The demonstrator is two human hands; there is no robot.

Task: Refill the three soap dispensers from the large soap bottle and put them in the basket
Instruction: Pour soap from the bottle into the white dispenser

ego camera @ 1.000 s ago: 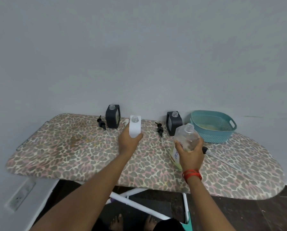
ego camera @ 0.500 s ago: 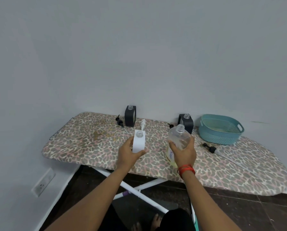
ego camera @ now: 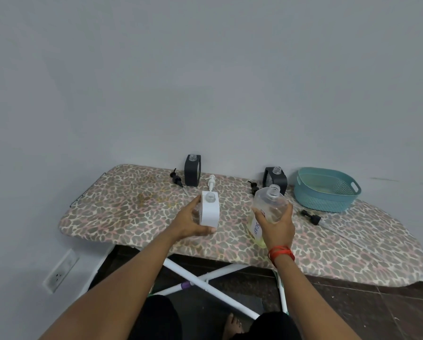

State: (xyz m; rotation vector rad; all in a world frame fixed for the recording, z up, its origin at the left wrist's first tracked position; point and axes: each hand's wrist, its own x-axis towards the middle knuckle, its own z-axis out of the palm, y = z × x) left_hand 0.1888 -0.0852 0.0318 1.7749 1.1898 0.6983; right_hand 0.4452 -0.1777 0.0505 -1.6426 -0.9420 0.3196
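My left hand (ego camera: 189,223) grips a white square soap dispenser (ego camera: 210,209) with its neck open, held upright near the front of the leopard-print ironing board (ego camera: 122,212). My right hand (ego camera: 276,225) holds the large clear soap bottle (ego camera: 267,209), uncapped and tilted slightly, with yellow soap at its bottom. Two black dispensers (ego camera: 192,170) (ego camera: 275,177) stand uncapped along the wall. A teal basket (ego camera: 325,190) sits at the back right.
Loose pumps lie on the board: a white pump (ego camera: 211,182), two black pumps (ego camera: 177,180) (ego camera: 254,187), and a long black-capped pump tube (ego camera: 328,225) at the right. A wall socket (ego camera: 61,272) is low on the left. White board legs (ego camera: 205,280) cross below.
My left hand has pulled the white dispenser from the back toward the front edge. The right hand with the large bottle has stayed beside it. My head has moved back.
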